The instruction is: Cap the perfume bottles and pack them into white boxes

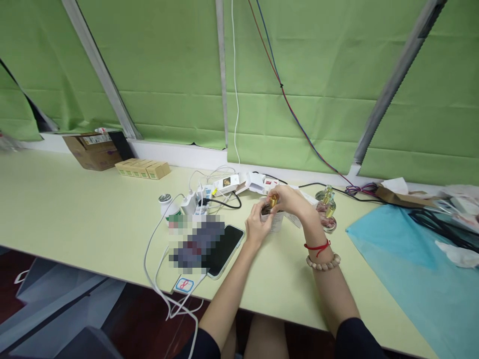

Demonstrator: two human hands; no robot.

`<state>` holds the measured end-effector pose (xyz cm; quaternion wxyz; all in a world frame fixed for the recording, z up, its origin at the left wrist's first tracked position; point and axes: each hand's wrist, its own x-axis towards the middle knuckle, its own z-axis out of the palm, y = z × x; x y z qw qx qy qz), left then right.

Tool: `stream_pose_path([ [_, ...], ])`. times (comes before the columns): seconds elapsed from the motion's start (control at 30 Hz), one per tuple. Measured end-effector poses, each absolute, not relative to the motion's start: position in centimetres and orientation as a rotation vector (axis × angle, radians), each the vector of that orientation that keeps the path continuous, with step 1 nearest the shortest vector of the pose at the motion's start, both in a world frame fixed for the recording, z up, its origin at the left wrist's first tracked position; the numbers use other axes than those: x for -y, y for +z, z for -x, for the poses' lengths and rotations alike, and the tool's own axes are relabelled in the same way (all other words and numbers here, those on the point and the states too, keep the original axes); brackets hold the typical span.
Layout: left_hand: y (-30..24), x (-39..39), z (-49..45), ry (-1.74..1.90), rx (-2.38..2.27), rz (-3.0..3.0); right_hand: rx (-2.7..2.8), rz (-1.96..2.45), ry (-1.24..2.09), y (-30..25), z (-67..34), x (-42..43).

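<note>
My left hand is curled round the side of a small white carton on the pale green table. Sticking out of the carton's top is a small glass bottle with a gold cap. My right hand pinches that bottle from above. A red string and a bead bracelet sit on my right wrist. Two more gold-capped glass bottles stand just right of my right hand.
A black phone lies left of my hands, with white cables and a power strip behind it. A white jar, small yellow boxes, a cardboard box, opened white cartons and a blue sheet also lie about.
</note>
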<state>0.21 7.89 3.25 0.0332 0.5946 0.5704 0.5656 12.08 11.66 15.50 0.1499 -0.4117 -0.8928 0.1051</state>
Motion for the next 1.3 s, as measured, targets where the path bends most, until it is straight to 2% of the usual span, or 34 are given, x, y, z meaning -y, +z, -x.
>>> stream_pose_path([
  [0.3,4.0,-7.4,-0.4,1.653,-1.763,-1.866,2.44,1.245,0.344,15.7,-11.9,-11.0],
  [0.57,4.6,-7.0,-0.4,1.408,-1.869,-1.872,2.487,1.318,0.659,14.1,-11.4,-12.5],
  [0.9,3.6,-7.4,-0.7,1.448,-1.907,-1.647,2.485,1.294,0.572,14.1,-12.5,-13.2],
  [1.07,1.9,-8.0,-1.1,1.537,-1.929,-1.573,2.536,1.231,0.735,14.5,-13.5,-12.8],
  [1.3,0.4,-8.7,-1.5,1.685,-1.95,-1.654,2.503,1.32,0.745,14.6,-13.4,-12.5],
])
